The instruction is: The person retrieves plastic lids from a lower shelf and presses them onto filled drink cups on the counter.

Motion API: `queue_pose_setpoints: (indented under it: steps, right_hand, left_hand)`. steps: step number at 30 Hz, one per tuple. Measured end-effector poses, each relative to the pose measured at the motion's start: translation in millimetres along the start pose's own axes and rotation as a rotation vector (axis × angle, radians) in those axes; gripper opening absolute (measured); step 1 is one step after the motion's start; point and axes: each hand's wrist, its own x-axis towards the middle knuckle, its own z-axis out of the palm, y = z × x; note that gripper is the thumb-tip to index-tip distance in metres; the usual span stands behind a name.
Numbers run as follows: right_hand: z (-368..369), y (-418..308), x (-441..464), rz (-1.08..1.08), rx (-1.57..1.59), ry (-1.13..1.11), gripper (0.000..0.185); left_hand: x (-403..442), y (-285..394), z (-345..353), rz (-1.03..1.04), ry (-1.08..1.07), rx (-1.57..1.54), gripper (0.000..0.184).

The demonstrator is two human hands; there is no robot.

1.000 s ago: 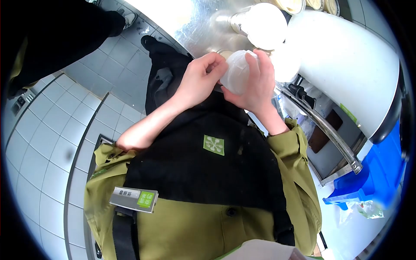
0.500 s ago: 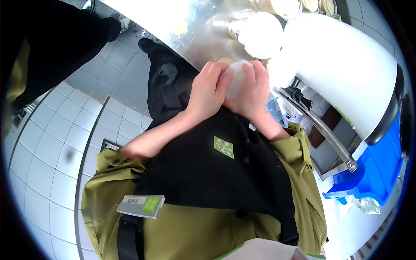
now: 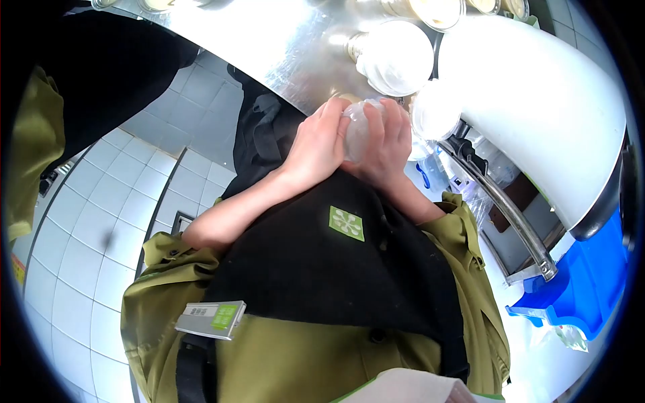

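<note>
My left hand [image 3: 314, 142] and my right hand [image 3: 385, 144] are closed together at the counter's near edge. Between them is a translucent, whitish plastic lid [image 3: 357, 133], its face turned partly toward me. My right fingers curl over its far side, while my left fingers press along its left edge. Just beyond my left fingertips a bit of a cream-coloured round thing [image 3: 350, 98] shows, mostly hidden by the hands. Past my right hand lies a stack of white round lids [image 3: 402, 59]. Another white round lid or cup top [image 3: 435, 111] is right of my fingers.
Clear cups with pale contents [image 3: 437, 12] line the far side of the steel counter [image 3: 295, 67]. A large white rounded container [image 3: 531, 107] stands at right, above a metal bar [image 3: 514, 211] and a blue bin [image 3: 578, 285]. Another person's dark-clothed leg [image 3: 114, 74] is at left.
My hands stay together around the plastic lid, which now shows more of its face. The view has shifted slightly, bringing in more cups at the top left and more of the other person's sleeve.
</note>
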Motion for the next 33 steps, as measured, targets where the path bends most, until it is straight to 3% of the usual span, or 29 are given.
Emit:
queue_pose_setpoints:
  steps: [14, 20, 26, 33]
  right_hand:
    - [7, -4, -4, 0.024, 0.0, 0.111, 0.07]
    - [8, -3, -2, 0.011, -0.019, 0.091, 0.073]
    - [6, -7, 1, 0.037, 0.01, 0.099, 0.072]
    - [8, -8, -1, 0.063, 0.034, 0.1, 0.077]
  left_hand:
    - [17, 10, -15, 0.018, -0.228, 0.132, 0.013]
    - [23, 1, -16, 0.087, -0.232, 0.087, 0.012]
    - [32, -12, -25, 0.053, -0.383, -0.068, 0.013]
    - [33, -6, -27, 0.002, -0.4, -0.101, 0.014]
